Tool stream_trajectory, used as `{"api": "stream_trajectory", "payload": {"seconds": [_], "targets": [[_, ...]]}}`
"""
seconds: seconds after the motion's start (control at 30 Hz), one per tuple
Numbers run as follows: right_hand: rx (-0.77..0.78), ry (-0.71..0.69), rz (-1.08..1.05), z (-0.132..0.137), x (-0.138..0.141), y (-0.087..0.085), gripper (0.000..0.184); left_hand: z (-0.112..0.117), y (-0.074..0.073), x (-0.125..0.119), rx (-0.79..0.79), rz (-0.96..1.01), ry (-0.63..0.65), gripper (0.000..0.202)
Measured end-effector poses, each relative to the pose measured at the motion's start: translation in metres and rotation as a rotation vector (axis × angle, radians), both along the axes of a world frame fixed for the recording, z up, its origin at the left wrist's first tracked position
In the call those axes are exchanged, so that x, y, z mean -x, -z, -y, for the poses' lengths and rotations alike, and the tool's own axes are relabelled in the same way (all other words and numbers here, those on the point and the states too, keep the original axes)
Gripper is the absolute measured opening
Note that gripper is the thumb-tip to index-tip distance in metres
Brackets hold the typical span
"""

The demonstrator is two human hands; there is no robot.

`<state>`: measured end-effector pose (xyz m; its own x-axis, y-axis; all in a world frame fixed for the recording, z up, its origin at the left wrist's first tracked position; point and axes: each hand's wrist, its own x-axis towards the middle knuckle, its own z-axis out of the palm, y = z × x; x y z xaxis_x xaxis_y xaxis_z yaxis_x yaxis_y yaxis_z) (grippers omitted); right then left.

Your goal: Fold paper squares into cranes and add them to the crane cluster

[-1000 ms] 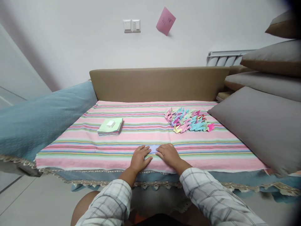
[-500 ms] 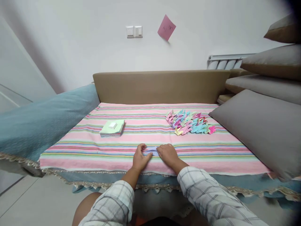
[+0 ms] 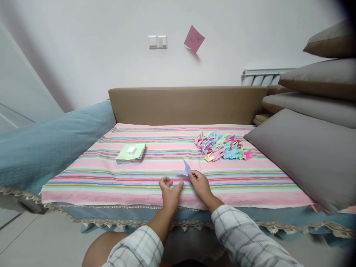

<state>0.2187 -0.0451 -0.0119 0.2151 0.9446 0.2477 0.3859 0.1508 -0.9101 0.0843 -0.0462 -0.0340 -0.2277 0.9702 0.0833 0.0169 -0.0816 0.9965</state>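
Between the paper stack (image 3: 138, 152) on the left and the heap of folded paper (image 3: 222, 148) on the right, a bare lane of striped cloth (image 3: 167, 144) runs back to the brown backrest (image 3: 186, 106), which ends it. At its near end sit 2 obstacles, the left hand (image 3: 170, 192) and the right hand (image 3: 200, 184) with purple paper (image 3: 186, 169) jutting from it, and a grey cushion (image 3: 303, 152) walls off the right side.

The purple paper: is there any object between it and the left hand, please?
Nothing visible stands between the left hand and the paper. The right hand pinches it at the right; the stack and the pile lie farther back on the cloth, outside that gap.
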Motion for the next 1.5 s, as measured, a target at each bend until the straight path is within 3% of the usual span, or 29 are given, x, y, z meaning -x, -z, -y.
{"api": "stream_trajectory", "payload": {"seconds": [0.17, 0.3, 0.53, 0.63, 0.77, 0.93, 1.1, 1.37, 1.43, 1.5], "targets": [[-0.014, -0.080, -0.194, 0.003, 0.006, 0.002, 0.030, 0.003, -0.007, -0.005, -0.019, 0.151, 0.267, 0.050], [-0.036, -0.164, -0.276, 0.009, 0.012, 0.001, 0.027, 0.003, -0.014, -0.010, -0.076, 0.146, 0.250, 0.049], [-0.012, -0.245, -0.332, 0.014, 0.011, -0.001, 0.033, 0.000, -0.018, 0.003, -0.112, 0.008, 0.307, 0.029], [0.001, -0.303, -0.352, 0.016, 0.009, -0.003, 0.037, -0.002, -0.025, 0.009, -0.081, 0.109, 0.353, 0.027], [0.076, -0.346, -0.410, 0.015, 0.008, -0.001, 0.038, -0.002, -0.034, 0.009, 0.142, 0.398, 0.458, 0.035], [0.171, -0.329, -0.427, 0.007, 0.007, 0.011, 0.035, -0.003, -0.033, 0.010, 0.198, 0.488, 0.316, 0.047], [0.184, -0.270, -0.233, -0.007, 0.006, 0.017, 0.030, -0.009, -0.023, 0.007, 0.182, 0.331, 0.312, 0.053], [0.197, -0.218, 0.118, -0.031, -0.003, 0.009, 0.017, -0.020, -0.007, 0.011, 0.215, 0.058, 0.337, 0.043], [0.201, -0.228, 0.218, -0.036, -0.005, 0.007, 0.014, -0.017, -0.007, 0.018, 0.162, -0.144, 0.327, 0.033], [0.203, -0.239, 0.304, -0.040, -0.005, 0.006, 0.014, -0.013, -0.007, 0.025, -0.032, -0.604, 0.279, 0.017]]}}
